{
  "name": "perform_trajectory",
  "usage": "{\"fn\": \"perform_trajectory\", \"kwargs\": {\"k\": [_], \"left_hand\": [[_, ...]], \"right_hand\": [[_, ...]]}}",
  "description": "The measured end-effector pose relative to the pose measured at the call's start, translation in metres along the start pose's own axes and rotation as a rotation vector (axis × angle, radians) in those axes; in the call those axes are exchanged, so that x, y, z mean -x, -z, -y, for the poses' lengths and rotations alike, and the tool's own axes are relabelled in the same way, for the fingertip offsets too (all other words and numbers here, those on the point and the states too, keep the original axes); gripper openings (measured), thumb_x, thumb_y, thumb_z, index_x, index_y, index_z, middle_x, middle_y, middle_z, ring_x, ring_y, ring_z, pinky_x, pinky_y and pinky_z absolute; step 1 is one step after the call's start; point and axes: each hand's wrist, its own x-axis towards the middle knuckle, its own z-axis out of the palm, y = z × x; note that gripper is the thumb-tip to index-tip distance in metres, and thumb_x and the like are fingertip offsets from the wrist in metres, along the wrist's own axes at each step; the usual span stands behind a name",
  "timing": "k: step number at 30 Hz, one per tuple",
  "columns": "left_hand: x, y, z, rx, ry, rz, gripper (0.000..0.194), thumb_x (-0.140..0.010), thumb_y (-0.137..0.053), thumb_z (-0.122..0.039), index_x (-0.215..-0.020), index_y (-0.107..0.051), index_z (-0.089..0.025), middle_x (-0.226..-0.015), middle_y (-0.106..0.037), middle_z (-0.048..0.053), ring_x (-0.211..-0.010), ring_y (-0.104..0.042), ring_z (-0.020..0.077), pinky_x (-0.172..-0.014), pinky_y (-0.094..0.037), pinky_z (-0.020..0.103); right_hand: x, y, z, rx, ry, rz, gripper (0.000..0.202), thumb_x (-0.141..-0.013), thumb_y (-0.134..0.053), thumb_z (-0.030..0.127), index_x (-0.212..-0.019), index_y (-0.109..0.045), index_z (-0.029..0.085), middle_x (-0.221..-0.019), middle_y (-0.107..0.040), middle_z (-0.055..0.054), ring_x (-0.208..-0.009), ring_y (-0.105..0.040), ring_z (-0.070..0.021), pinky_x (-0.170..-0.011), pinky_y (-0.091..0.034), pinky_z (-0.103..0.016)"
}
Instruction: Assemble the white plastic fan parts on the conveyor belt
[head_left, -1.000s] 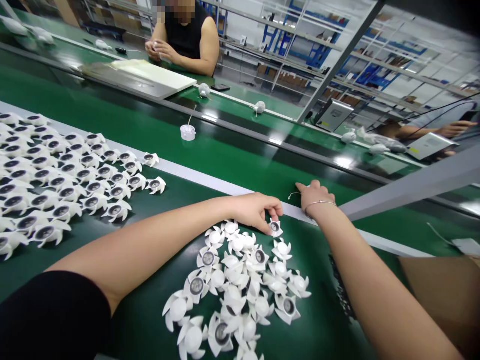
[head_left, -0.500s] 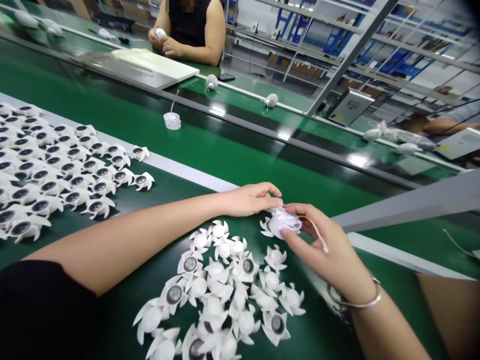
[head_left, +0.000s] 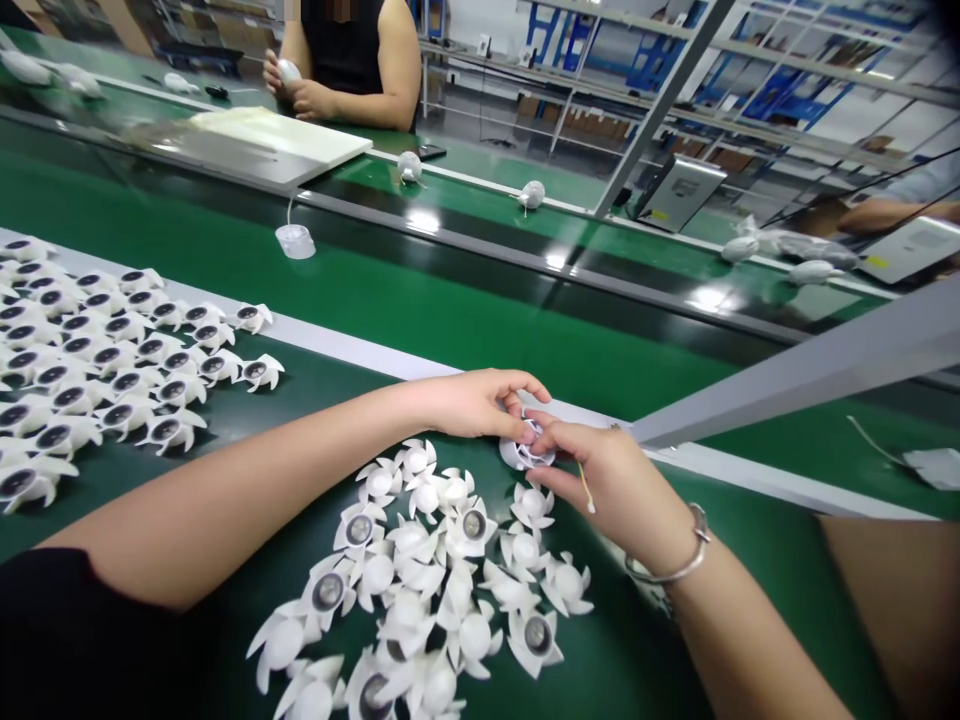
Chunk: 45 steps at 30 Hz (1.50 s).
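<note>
A round white plastic housing (head_left: pixel 515 457) with a thin yellow-white wire (head_left: pixel 586 488) is between my hands, low over the green bench. My right hand (head_left: pixel 600 465) grips its right side, thumb at the near edge and fingers at the far rim. My left hand (head_left: pixel 480 402) reaches in from the left. Its thumb and curled fingers meet the housing's top edge, while the index finger arches above. Part of the housing is hidden behind fingers. Just below lies a heap of white fan blades (head_left: pixel 412 540), some with dark round hubs facing up.
More fan blades (head_left: pixel 112 355) lie in rows at the left. A clear-white round part (head_left: pixel 295 241) with a wire sits on the green belt (head_left: pixel 420 320). Across it, a person (head_left: pixel 352 60) holds a white object. A grey post (head_left: pixel 810 385) slants in at right.
My left thumb and fingers have closed in on the housing, and my right hand has turned over it. A fan blade beside it is now out of sight. The belt part has shifted left.
</note>
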Motion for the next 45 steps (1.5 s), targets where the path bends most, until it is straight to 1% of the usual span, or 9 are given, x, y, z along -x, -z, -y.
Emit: {"fn": "perform_trajectory", "kwargs": {"k": [3,9,13,16,20,25,33,40,45], "left_hand": [[0.001,-0.001,0.0,-0.024,0.028,-0.012,0.056,-0.079,-0.074,-0.036,-0.128,-0.053,-0.02,-0.091,-0.061,-0.001,-0.072,-0.058,0.0103,-0.066,-0.042,0.022],[0.01,-0.01,0.005,-0.235,-0.124,-0.24,0.042,-0.081,-0.071,-0.046,-0.114,-0.062,-0.022,-0.099,-0.06,0.0,-0.061,-0.045,0.0062,-0.058,-0.037,0.021],[0.013,-0.009,-0.004,-0.378,-0.348,-0.333,0.024,-0.081,-0.071,-0.036,-0.097,-0.067,-0.018,-0.092,-0.064,0.003,-0.078,-0.055,0.0125,-0.068,-0.043,0.023],[0.014,-0.007,-0.015,-0.37,-0.445,-0.125,0.022,-0.084,-0.067,-0.026,-0.105,-0.07,-0.021,-0.107,-0.069,0.006,-0.102,-0.06,0.0187,-0.088,-0.047,0.029],[0.018,-0.015,-0.021,-0.32,-0.432,0.318,0.041,-0.088,-0.054,-0.009,-0.118,-0.071,-0.031,-0.133,-0.065,0.001,-0.126,-0.054,0.0201,-0.111,-0.036,0.034],[0.02,-0.025,-0.016,-0.49,-0.402,0.456,0.045,-0.088,-0.051,-0.007,-0.113,-0.073,-0.037,-0.144,-0.056,-0.007,-0.138,-0.044,0.0218,-0.118,-0.026,0.035],[0.014,-0.018,-0.007,-0.502,-0.383,0.24,0.037,-0.092,-0.057,-0.017,-0.126,-0.066,-0.03,-0.134,-0.062,0.002,-0.124,-0.054,0.0204,-0.103,-0.038,0.029],[0.02,-0.022,-0.011,-0.546,-0.229,0.056,0.044,-0.099,-0.046,-0.045,-0.14,-0.052,-0.029,-0.139,-0.059,0.003,-0.124,-0.055,0.0224,-0.097,-0.039,0.028],[0.015,-0.019,-0.009,-0.516,-0.149,-0.03,0.041,-0.102,-0.036,-0.048,-0.124,-0.063,-0.027,-0.111,-0.071,0.001,-0.097,-0.064,0.0171,-0.08,-0.042,0.026]], "right_hand": [[-0.002,-0.001,0.001,-0.016,-0.037,0.001,0.01,-0.08,-0.071,0.017,-0.08,-0.063,0.021,-0.086,-0.074,-0.001,-0.068,-0.067,-0.0182,-0.066,-0.051,-0.029],[0.001,-0.007,-0.009,-0.005,0.081,-0.019,0.011,-0.086,-0.066,0.017,-0.096,-0.065,0.021,-0.116,-0.072,-0.007,-0.104,-0.069,-0.0219,-0.088,-0.054,-0.034],[0.001,0.003,-0.023,0.325,0.051,-0.281,0.047,-0.089,-0.059,0.014,-0.135,-0.052,0.012,-0.152,-0.04,-0.023,-0.141,-0.04,-0.0337,-0.108,-0.043,-0.052],[0.01,0.028,-0.021,0.5,-0.008,-0.427,0.063,-0.089,-0.058,0.019,-0.147,-0.038,0.007,-0.158,-0.025,-0.027,-0.143,-0.033,-0.0392,-0.109,-0.04,-0.058],[0.046,0.055,-0.008,0.444,-0.089,-0.345,0.037,-0.093,-0.055,0.033,-0.126,-0.062,0.018,-0.121,-0.067,-0.015,-0.113,-0.063,-0.033,-0.097,-0.051,-0.05],[0.114,0.029,-0.01,0.321,-0.184,-0.219,0.018,-0.095,-0.055,0.033,-0.103,-0.068,0.024,-0.102,-0.07,-0.007,-0.091,-0.067,-0.0239,-0.08,-0.057,-0.039],[0.172,-0.012,-0.019,0.465,-0.248,-0.362,0.013,-0.095,-0.057,0.027,-0.097,-0.066,0.018,-0.097,-0.064,-0.01,-0.091,-0.06,-0.0252,-0.079,-0.051,-0.042],[0.165,-0.022,-0.007,0.568,-0.227,-0.29,0.018,-0.097,-0.053,0.024,-0.096,-0.068,0.014,-0.095,-0.065,-0.011,-0.086,-0.058,-0.0248,-0.082,-0.049,-0.042],[0.152,-0.023,-0.008,0.716,-0.257,-0.207,0.028,-0.097,-0.045,0.027,-0.08,-0.064,0.016,-0.084,-0.063,-0.01,-0.076,-0.056,-0.0244,-0.071,-0.047,-0.04]]}}
